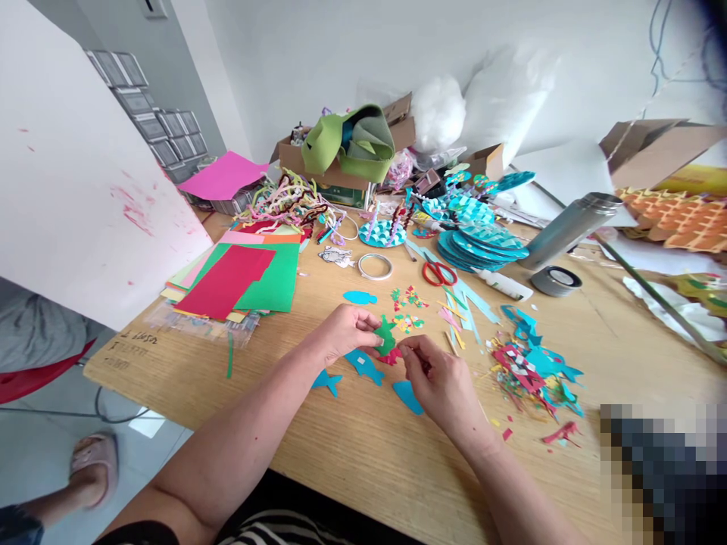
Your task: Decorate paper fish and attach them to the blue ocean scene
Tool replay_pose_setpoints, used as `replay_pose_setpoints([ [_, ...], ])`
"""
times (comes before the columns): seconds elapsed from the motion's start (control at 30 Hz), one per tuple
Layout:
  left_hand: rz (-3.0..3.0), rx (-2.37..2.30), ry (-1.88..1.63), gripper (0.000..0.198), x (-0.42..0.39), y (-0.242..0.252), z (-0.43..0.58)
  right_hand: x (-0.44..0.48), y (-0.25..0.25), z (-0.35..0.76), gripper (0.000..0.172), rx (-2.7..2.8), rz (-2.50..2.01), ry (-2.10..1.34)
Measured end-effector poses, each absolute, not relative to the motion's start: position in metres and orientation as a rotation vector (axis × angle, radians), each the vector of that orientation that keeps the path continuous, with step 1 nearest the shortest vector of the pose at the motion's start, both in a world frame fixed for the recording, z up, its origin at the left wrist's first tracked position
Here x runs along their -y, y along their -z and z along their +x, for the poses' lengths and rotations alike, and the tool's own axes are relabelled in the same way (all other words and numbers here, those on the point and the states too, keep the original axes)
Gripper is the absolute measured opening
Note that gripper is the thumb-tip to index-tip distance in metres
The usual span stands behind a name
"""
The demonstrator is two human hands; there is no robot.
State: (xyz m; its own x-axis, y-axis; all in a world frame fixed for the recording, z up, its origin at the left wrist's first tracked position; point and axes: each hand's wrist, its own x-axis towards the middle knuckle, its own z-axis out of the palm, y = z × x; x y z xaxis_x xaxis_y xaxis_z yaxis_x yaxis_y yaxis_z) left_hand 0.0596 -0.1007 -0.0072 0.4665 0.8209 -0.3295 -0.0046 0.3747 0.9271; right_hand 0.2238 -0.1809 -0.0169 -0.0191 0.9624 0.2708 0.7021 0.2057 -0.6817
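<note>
My left hand [347,333] pinches a small green paper cutout [387,338] over the middle of the table. My right hand [440,378] is just right of it, thumb and fingertips pressed together; what they hold, if anything, is too small to make out. Red paper pieces [391,356] show just below the green cutout. A blue paper fish [366,368] with a small white square on it lies below my left hand. Other blue cutouts [360,297] lie around, one [407,395] partly under my right hand. Tiny coloured paper bits [409,324] are heaped beyond the hands.
Red-handled scissors [438,274], a tape roll [375,266] and a glue bottle [505,285] lie further back. Coloured paper sheets [266,280] are stacked left, paper scraps [534,363] right. Blue paper plates [480,246] and a steel flask [571,227] stand behind. A person's foot [94,473] shows lower left.
</note>
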Motion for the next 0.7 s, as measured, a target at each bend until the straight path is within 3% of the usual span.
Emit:
replay_pose_setpoints([
  [0.47, 0.933, -0.929, -0.759, 0.032, 0.0989, 0.0030, 0.0599, 0.1787, 0.0104, 0.2178, 0.022, 1.598, -1.360, -0.908],
  [0.6, 0.932, -0.937, -0.732, 0.047, 0.1017, 0.0002, 0.0608, 0.1787, 0.0096, 0.2174, 0.023, 1.586, -1.409, -0.889],
  [0.7, 0.975, -0.940, -0.725, 0.044, 0.1024, -0.0005, 0.0603, 0.1785, 0.0103, 0.2192, 0.023, 1.571, -1.439, -0.830],
])
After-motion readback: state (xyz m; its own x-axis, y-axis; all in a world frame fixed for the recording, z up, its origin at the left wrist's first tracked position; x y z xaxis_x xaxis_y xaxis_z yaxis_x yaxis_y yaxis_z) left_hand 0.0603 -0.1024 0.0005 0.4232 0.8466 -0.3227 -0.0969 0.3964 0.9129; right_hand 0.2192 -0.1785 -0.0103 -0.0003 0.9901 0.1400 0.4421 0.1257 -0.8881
